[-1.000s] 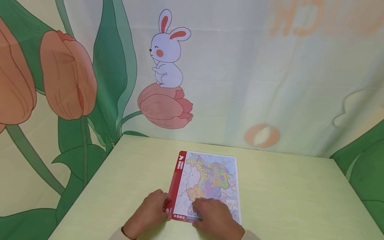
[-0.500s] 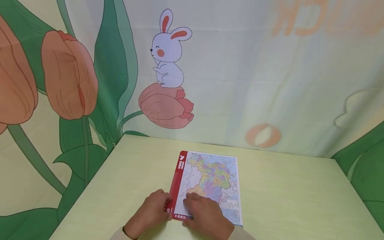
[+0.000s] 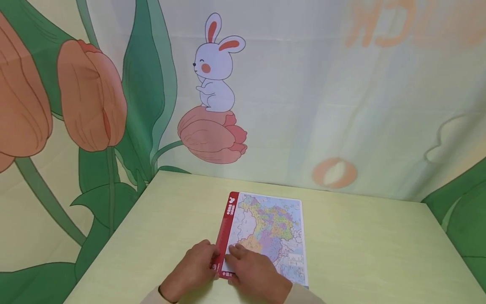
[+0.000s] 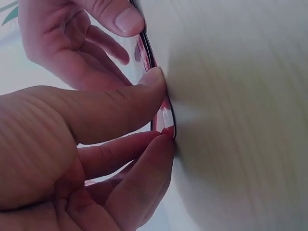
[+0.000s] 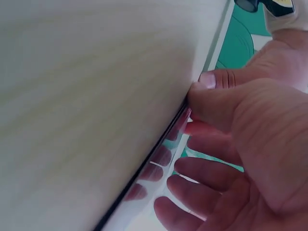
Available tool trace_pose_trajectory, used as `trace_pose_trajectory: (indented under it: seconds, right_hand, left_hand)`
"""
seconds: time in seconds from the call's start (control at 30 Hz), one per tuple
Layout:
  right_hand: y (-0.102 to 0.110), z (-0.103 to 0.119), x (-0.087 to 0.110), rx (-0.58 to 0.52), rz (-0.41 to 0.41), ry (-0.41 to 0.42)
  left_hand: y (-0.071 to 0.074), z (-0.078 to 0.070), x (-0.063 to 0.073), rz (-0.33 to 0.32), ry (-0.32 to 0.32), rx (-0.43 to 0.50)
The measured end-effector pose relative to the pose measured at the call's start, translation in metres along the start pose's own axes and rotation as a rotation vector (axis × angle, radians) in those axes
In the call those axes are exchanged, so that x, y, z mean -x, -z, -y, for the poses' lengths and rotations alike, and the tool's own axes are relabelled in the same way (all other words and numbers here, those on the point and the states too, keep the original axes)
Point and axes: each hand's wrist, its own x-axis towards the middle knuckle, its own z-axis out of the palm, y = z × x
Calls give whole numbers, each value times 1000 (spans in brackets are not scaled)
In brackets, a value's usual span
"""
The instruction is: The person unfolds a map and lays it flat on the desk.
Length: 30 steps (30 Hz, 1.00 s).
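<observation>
Two hands meet the near edge of the map, which lies on the bench (image 3: 360, 245): at left, the left hand (image 3: 194, 264) pinches the near-left corner and is the nearer to it; the map (image 3: 267, 223) extends forward from both, its long axis apparently pointing away; at right, the right hand (image 3: 256, 270) pinches the near edge just beside the left. Left wrist view: the dark edge (image 4: 173, 119) between thumb and fingertips, covered from above; right wrist view: remaining fingers (image 5: 195, 195) loosely extended, mirrored in the glossy face.
</observation>
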Motion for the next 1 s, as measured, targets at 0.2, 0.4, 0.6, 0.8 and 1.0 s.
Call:
trace_pose_trajectory:
  seconds: [0.2, 0.4, 0.6, 0.8, 1.0]
  right_hand:
    - [1, 1, -1, 60, 117, 49]
    - [4, 3, -1, 76, 147, 60]
    - [4, 2, 1, 106, 106, 100]
    - [5, 3, 2, 190, 106, 125]
    - [4, 5, 9, 336, 45, 190]
  left_hand:
    - [-1, 0, -2, 24, 32, 10]
    - [-2, 1, -2, 30, 32, -8]
    - [-1, 2, -2, 32, 32, -7]
    - [-1, 2, -1, 21, 10, -27]
    - [-2, 6, 2, -19, -54, -46]
